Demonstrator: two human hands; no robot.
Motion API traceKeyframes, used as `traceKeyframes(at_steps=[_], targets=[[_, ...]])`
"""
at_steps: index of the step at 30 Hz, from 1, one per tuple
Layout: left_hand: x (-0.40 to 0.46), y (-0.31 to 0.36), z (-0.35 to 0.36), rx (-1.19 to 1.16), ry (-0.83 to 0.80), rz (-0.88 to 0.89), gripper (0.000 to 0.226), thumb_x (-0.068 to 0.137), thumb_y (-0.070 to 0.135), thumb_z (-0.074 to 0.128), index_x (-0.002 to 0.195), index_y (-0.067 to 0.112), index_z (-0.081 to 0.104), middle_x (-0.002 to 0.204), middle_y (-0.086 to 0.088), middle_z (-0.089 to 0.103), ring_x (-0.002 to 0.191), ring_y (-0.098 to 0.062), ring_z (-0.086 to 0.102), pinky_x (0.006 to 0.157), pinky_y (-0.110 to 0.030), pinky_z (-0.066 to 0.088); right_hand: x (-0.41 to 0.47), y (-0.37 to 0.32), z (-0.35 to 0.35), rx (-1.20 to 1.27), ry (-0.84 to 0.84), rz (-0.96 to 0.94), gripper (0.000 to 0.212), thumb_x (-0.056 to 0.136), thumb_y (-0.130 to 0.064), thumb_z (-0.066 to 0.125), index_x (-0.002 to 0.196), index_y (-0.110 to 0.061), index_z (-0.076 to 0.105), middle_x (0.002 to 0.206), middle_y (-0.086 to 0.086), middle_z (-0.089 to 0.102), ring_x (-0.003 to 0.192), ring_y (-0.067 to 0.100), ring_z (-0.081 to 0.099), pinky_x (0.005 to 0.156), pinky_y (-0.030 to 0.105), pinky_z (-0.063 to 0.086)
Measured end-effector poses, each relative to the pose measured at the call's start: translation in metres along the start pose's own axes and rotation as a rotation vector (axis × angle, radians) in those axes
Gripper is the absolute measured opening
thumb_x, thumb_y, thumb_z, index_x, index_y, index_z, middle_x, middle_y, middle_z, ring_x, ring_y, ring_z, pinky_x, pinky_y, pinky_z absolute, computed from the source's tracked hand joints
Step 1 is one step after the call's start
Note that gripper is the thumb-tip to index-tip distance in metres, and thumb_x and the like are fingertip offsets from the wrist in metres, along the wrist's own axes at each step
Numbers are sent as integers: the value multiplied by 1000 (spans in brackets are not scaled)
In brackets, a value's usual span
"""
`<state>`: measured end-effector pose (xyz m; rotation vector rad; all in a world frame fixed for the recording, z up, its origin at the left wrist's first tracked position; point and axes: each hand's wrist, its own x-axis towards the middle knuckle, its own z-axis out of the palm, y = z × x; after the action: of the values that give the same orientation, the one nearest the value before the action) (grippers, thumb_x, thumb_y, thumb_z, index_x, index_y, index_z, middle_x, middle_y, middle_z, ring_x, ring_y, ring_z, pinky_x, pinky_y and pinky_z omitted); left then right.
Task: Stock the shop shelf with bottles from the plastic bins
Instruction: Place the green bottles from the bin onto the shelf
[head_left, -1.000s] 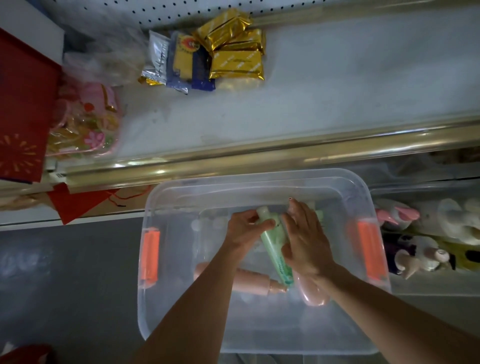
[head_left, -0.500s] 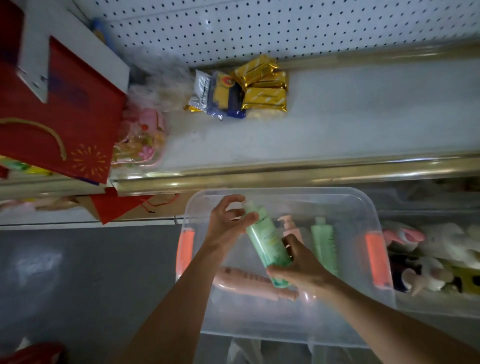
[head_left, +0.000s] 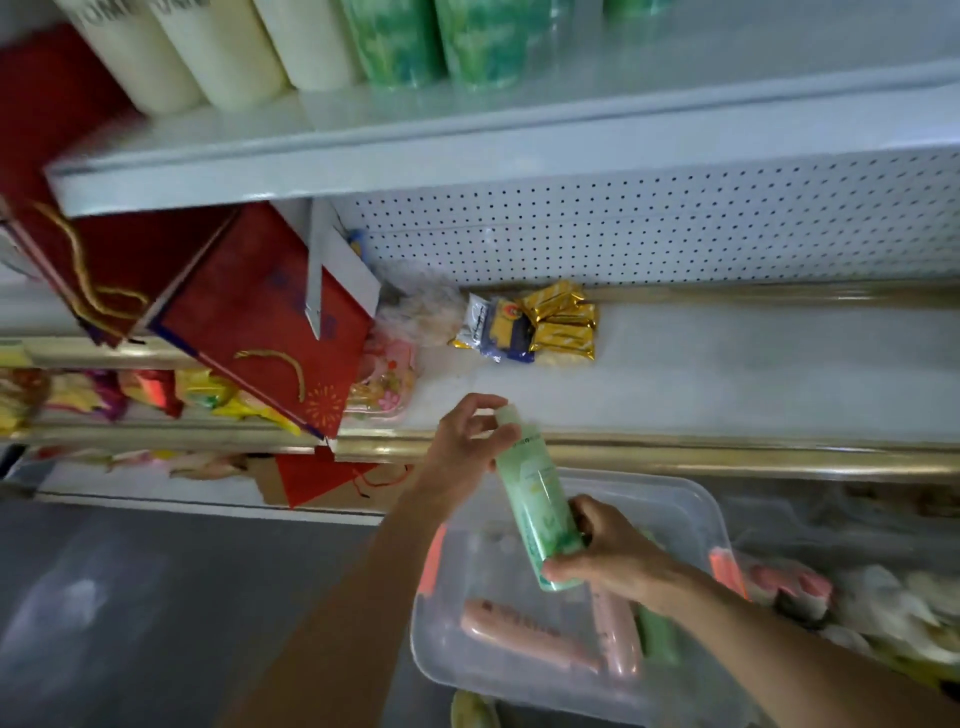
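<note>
Both hands hold one pale green bottle, tilted with its cap up and away from the person. The left hand grips the upper end, thumb laid across the neck just below the cap, fingers curled behind it. The right hand grips the lower end, thumb and fingers wrapped round the base. The bottle is lifted above the far edge of a clear plastic bin, directly beneath the hands.

Inside the bin, below the right hand, lie two pink bottles on their sides and one further green bottle, partly hidden by the right wrist. Orange latches sit on the bin's left and right ends. To the right of the right forearm, a second clear bin holds pink and white containers; detail is blurred.

Beyond the left hand runs a white shelf with a brass-coloured front rail and a perforated back panel. On that shelf, ahead of the left hand, lie gold foil packets, touching a blue and white packet. To the left of the left hand, a red gift bag leans over the shelf edge, a pink floral packet just beside it. On the upper shelf, well above both hands, stand cream bottles and green bottles, tops out of view.
</note>
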<state>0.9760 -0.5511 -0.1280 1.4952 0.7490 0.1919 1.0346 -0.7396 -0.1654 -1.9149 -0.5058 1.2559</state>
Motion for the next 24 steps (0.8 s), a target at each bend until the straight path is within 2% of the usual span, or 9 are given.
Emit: traceKeyframes(at_steps=[2,4,7,11,15,17,19,21,24], targets=[[-8,28,-1,24,-16,50,25,80,9,73,99,21,62,99,-13,71,84,-25,64,77,-51,53,-13,-18,-6,8,30,-50,60,53,-22,85,105,-23,54,98,-3,66,88,12,65,68,24,52],[-18,57,0,56,-28,120,26,82,9,72,102,21,60,103,-13,69,83,-23,65,74,-41,54,-27,-37,-14,6,76,-108,65,46,-29,83,105,-23,55,97,-3,66,87,12,65,67,25,53],[-33,100,2,138,-37,260,34,84,10,72,113,20,58,109,-7,66,88,-18,65,72,-26,55,-44,-68,-29,0,135,-189,66,45,-28,83,104,-21,55,97,-2,66,87,12,65,64,23,53],[-51,159,3,216,-34,413,47,78,13,79,116,26,56,111,-3,63,99,-22,64,75,-32,60,-70,-111,-51,0,197,-316,57,57,-14,87,104,-19,55,98,-1,66,83,8,65,61,17,52],[-70,222,10,238,-16,551,51,75,12,81,118,26,56,109,3,62,95,-15,64,66,-20,56,-92,-147,-70,29,281,-463,61,54,-14,90,106,-22,58,100,-1,66,89,16,64,70,31,58],[-78,250,14,267,-9,626,51,75,13,81,118,26,57,107,7,61,99,-13,62,67,-15,53,-101,-164,-81,45,338,-540,61,53,-12,90,104,-19,57,99,-2,67,89,16,63,69,29,57],[-81,274,18,305,-11,700,52,75,17,81,119,30,57,108,10,61,103,-11,61,79,-23,56,-109,-181,-93,47,382,-594,58,57,-8,89,103,-19,56,96,-4,67,89,11,63,67,22,53],[-84,296,22,324,-13,758,52,77,18,80,120,32,57,114,9,59,106,-7,59,87,-26,55,-114,-197,-103,37,439,-630,57,58,-11,88,102,-22,54,95,-7,66,87,7,62,67,21,52],[-84,326,28,353,29,849,52,79,14,77,124,29,56,123,1,51,105,0,54,80,-11,52,-118,-220,-117,23,528,-670,59,57,-19,90,102,-26,53,96,-9,65,87,5,62,73,29,55]])
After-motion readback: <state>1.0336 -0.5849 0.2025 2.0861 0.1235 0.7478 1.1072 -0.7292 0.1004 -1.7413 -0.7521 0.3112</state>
